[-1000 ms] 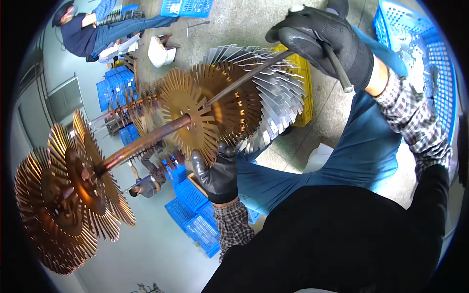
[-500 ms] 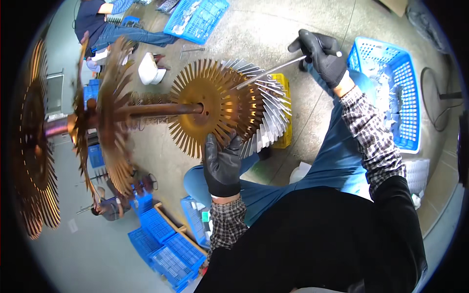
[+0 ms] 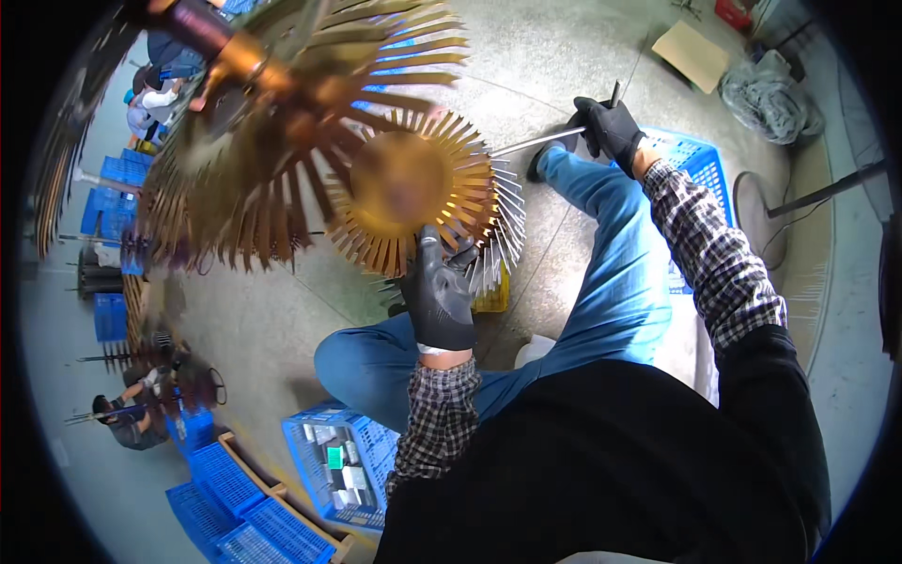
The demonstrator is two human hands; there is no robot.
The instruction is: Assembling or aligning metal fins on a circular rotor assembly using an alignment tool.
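My left hand point(image 3: 440, 299), in a black glove, is closed on the lower edge of a copper-coloured finned disc point(image 3: 399, 183), its thumb on the near face. More rings of fins stack behind that disc, and silvery blades point(image 3: 505, 221) stick out at their right side. In my right hand point(image 3: 609, 132), also black-gloved, is a thin metal rod point(image 3: 540, 141). The fingers wrap round its thicker handle end. The rod points left toward the disc's right edge; whether its tip touches the fins cannot be made out.
A large finned wheel point(image 3: 310, 113) on a copper shaft point(image 3: 221, 42) looms close at upper left, blurred. Blue crates stand right point(image 3: 705, 174) and lower left point(image 3: 301, 461), the latter holding small boxes. Cardboard point(image 3: 691, 56) and bundled plastic point(image 3: 770, 99) lie at the far right. Other people sit at left.
The whole view has shifted, and the near finned wheel now overlaps the disc's upper left. My left hand stays on the disc's lower edge. My right hand still holds the rod.
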